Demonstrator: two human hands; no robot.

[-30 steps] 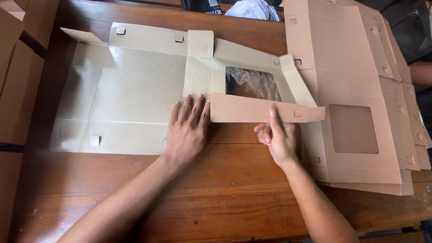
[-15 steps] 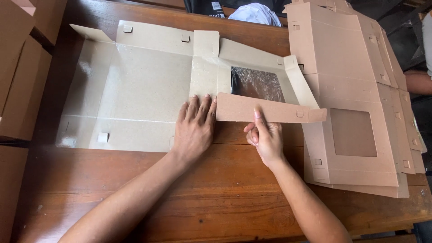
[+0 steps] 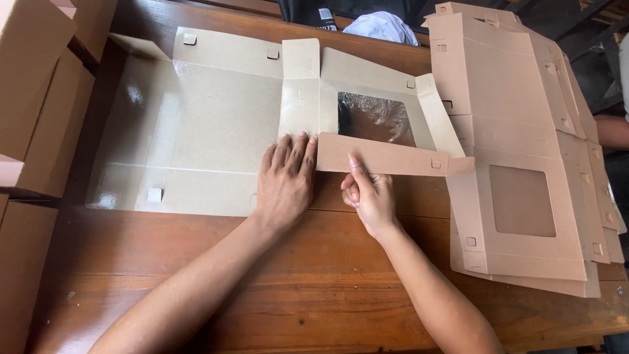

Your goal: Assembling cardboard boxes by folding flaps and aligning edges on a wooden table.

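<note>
Glossy cardboard sheet, perhaps laminated

A dark wooden plank table carries everything. Flat on it lies an unfolded cardboard box blank (glossy inside, with a clear film window). To its right sits a stack of flat box blanks, overlapping slightly. Folded cardboard boxes crowd the left edge.

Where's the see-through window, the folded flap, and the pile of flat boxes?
Window (image 3: pixel 375 118): head view, middle of the shiny film.
Flap (image 3: pixel 393 158): head view, middle of the strip.
Pile (image 3: pixel 498 98): head view, upper panel of the top sheet.
</note>
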